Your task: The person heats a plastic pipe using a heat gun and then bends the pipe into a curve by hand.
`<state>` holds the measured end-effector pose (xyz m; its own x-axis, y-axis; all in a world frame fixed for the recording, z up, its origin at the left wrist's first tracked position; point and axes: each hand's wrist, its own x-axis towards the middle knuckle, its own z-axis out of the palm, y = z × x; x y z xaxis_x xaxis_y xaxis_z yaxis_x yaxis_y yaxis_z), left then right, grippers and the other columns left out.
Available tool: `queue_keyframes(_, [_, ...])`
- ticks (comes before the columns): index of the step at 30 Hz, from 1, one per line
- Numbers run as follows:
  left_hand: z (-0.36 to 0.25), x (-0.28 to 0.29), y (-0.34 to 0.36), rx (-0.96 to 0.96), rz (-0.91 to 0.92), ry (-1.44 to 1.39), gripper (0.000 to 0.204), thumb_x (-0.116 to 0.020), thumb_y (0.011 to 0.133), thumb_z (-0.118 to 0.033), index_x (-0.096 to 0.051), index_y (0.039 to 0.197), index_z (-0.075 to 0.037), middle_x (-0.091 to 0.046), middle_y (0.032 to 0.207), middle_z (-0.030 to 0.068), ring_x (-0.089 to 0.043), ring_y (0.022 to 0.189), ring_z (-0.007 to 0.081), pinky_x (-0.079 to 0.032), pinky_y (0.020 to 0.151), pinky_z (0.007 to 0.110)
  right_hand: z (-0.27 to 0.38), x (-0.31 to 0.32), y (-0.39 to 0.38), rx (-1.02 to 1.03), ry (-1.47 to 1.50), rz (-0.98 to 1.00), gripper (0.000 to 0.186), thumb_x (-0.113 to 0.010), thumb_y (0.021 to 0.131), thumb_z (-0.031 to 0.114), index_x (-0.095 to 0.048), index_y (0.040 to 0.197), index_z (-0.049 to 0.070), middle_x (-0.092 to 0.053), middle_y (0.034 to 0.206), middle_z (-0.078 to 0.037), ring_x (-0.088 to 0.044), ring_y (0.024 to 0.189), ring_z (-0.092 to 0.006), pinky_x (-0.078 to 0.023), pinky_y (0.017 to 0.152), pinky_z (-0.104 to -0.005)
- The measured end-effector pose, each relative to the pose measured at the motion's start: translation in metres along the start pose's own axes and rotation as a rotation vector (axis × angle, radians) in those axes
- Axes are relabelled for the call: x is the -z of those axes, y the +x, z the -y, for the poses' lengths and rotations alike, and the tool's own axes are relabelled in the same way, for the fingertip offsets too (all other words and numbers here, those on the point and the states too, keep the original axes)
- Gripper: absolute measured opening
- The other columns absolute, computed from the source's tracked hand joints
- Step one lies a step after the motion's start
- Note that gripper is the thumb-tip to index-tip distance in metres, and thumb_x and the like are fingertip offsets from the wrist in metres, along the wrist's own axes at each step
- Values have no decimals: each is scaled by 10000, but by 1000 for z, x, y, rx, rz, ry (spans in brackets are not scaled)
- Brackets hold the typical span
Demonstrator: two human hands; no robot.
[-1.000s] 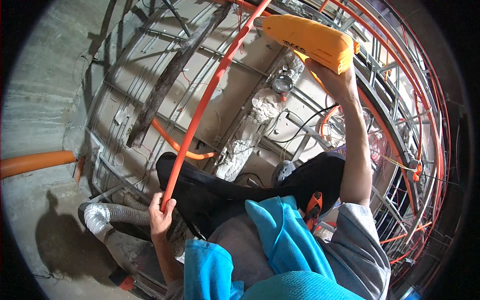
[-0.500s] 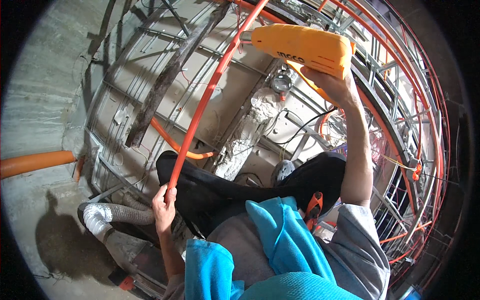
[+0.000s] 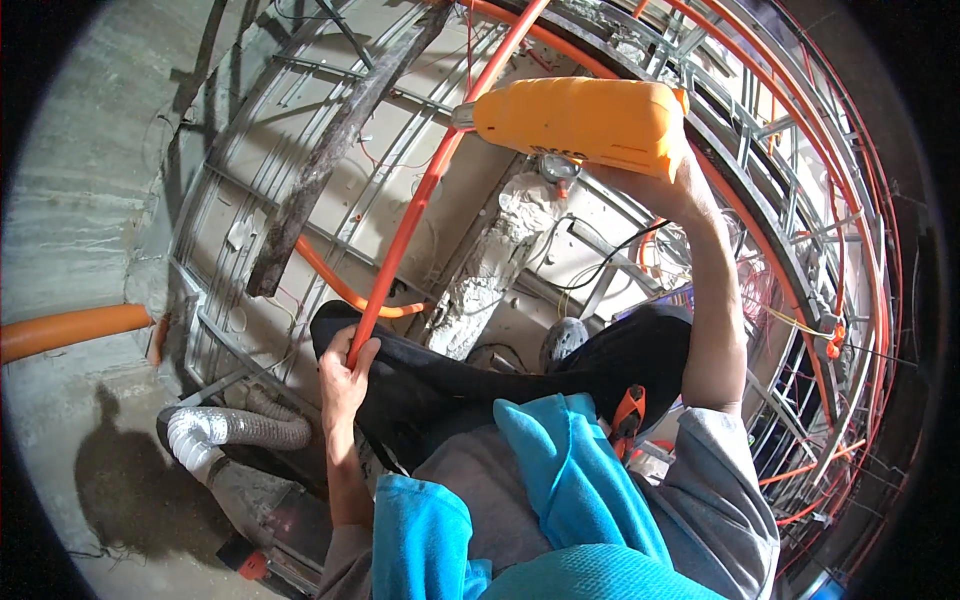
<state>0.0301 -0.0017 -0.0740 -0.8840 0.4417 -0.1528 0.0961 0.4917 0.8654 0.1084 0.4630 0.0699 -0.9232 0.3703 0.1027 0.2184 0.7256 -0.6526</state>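
Observation:
My left hand (image 3: pixel 346 370) is closed around the lower end of a long orange-red conduit pipe (image 3: pixel 413 222), which slants up and away to the top edge. My right hand (image 3: pixel 655 190) grips a yellow-orange heat gun (image 3: pixel 570 125), held sideways with its metal nozzle (image 3: pixel 462 116) beside the pipe; whether they touch I cannot tell. Much of the right hand's fingers are hidden under the gun's body. My legs in black trousers (image 3: pixel 430 400) lie below, with an orange-handled tool (image 3: pixel 628 415) near my right thigh.
A dark beam (image 3: pixel 310 210), a white rough column (image 3: pixel 475 290), metal framing and orange conduits (image 3: pixel 780 90) fill the space below and at right. At left stand a concrete wall (image 3: pixel 80 200) with an orange pipe (image 3: pixel 70 330) and a silver flexible duct (image 3: pixel 230 428).
My right hand and the heat gun have moved down and left along the pipe. My left hand, holding the pipe, has shifted up and to the right.

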Motion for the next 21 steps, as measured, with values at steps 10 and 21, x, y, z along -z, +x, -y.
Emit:
queue_keyframes(10, [-28,-21,36,-134,18,31,280,-711,961,-186,-632,1123,28,-636,776,37,-514,675,69,-416,594,235,-2,-3,-7,-26,64,181,576,-910,722,227,-637,1206,72,-692,1084,-68,-668,1004,-185,-541,920,-350])
queue_keyframes(21, [-47,-8,39,13,111,-30,273,-550,1057,-267,-633,1047,-7,-511,674,-25,-473,576,75,-386,523,245,1,-10,-5,142,54,126,495,-887,702,198,-647,1110,53,-687,1041,-106,-660,955,-245,-529,909,-376])
